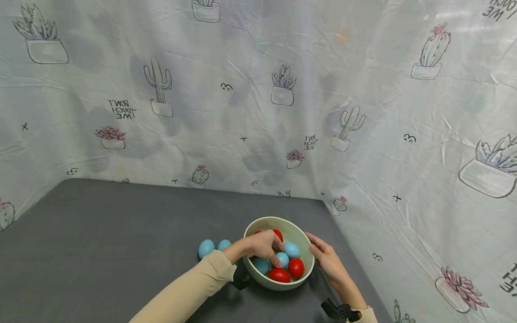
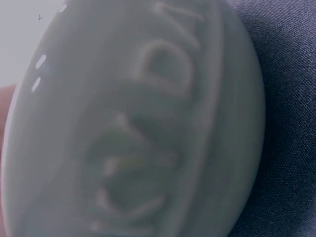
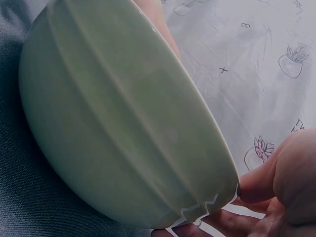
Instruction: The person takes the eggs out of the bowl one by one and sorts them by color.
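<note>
A pale green bowl (image 1: 269,284) stands on the grey table and holds several red and blue eggs. My left hand (image 1: 264,244) reaches over the near-left rim, thumb and fingers bent about a light blue egg (image 1: 282,260) inside. Around that egg lie another blue egg (image 1: 291,250), a darker-looking blue egg (image 1: 261,265), a red egg (image 1: 296,268) and a second red egg (image 1: 279,275). At the bowl's right side, my right hand (image 1: 329,262) grips the wall, thumb at the rim and fingers outside, as the right wrist view shows. In the left wrist view the bowl's embossed outer wall (image 2: 123,98) hides the left fingers.
Two more blue eggs, a left one (image 1: 206,248) and a right one (image 1: 224,244), lie on the grey table (image 1: 121,251) left of the bowl. A cactus-print curtain (image 1: 226,125) hangs behind the table and along its right edge.
</note>
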`<control>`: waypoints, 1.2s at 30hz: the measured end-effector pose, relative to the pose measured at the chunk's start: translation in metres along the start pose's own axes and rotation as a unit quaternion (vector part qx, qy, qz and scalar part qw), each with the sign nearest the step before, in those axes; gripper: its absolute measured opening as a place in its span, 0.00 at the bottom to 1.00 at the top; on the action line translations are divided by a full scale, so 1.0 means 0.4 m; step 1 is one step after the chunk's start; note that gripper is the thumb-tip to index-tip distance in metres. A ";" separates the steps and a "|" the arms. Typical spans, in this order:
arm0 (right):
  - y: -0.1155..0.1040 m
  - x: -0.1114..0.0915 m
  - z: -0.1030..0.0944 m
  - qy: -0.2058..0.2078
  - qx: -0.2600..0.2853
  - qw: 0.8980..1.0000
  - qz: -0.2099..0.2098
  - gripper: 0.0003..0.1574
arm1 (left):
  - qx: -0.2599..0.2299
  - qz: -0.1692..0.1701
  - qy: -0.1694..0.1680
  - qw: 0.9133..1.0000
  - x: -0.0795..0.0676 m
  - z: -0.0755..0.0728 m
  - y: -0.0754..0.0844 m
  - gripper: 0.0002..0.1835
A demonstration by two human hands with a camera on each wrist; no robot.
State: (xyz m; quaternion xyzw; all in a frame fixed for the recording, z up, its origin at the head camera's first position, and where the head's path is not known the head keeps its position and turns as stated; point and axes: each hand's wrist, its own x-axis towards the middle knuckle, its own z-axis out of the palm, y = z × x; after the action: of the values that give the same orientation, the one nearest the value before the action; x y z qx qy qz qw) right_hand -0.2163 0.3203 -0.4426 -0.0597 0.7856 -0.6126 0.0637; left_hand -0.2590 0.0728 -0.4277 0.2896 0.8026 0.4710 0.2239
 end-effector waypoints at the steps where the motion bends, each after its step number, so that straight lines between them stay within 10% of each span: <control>1: 0.001 0.001 0.001 0.000 0.001 1.000 -0.001 0.29 | 0.004 0.004 0.000 1.000 -0.001 -0.001 -0.002 0.20; 23: 0.011 0.005 0.003 0.016 0.025 1.000 -0.002 0.27 | 0.026 0.049 0.013 0.998 -0.009 -0.011 0.003 0.24; 36: 0.010 0.000 0.006 0.017 0.022 1.000 0.002 0.28 | -0.065 0.128 0.136 0.980 -0.118 -0.072 0.016 0.26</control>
State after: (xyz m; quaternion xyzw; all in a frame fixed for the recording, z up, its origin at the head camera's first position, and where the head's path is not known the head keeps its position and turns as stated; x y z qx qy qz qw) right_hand -0.2161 0.3190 -0.4469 -0.0463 0.7728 -0.6308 0.0527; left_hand -0.2411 0.0253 -0.4048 0.3083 0.7495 0.5818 0.0686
